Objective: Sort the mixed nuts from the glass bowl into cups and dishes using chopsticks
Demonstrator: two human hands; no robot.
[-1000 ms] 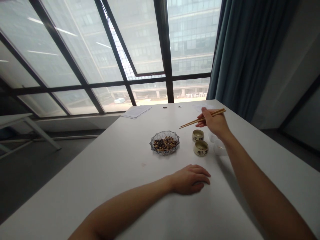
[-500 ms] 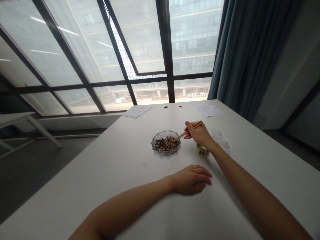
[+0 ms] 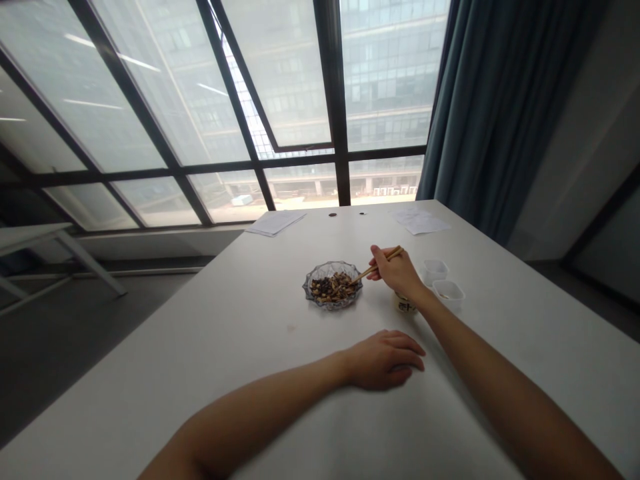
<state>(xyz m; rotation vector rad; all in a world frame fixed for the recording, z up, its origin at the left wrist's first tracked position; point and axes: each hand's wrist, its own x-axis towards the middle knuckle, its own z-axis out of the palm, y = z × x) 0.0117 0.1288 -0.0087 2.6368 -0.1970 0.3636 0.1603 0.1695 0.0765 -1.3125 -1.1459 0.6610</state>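
A pair of wooden chopsticks (image 3: 376, 267) is gripped in my right hand (image 3: 399, 272), their tips down among small dark and tan pieces (image 3: 333, 288) at the right side of a scalloped glass bowl (image 3: 309, 294). I cannot make out what kind of pieces these are. Under my right wrist stands a small round tin (image 3: 404, 305) with dark lettering, partly hidden by the arm. My left hand (image 3: 387, 360) lies flat on the table nearer to me, fingers loosely spread, holding nothing.
Two clear plastic containers (image 3: 449, 293) sit right of my right wrist. Papers (image 3: 275, 223) lie at the far left of the white table (image 3: 200, 347), more sheets (image 3: 420, 220) at the far right. Two small dark round items (image 3: 333, 215) are near the back edge, before the windows.
My right hand has dipped slightly, the chopsticks lie at a flatter angle, and the wrist covers more of the tin. My left hand stays put.
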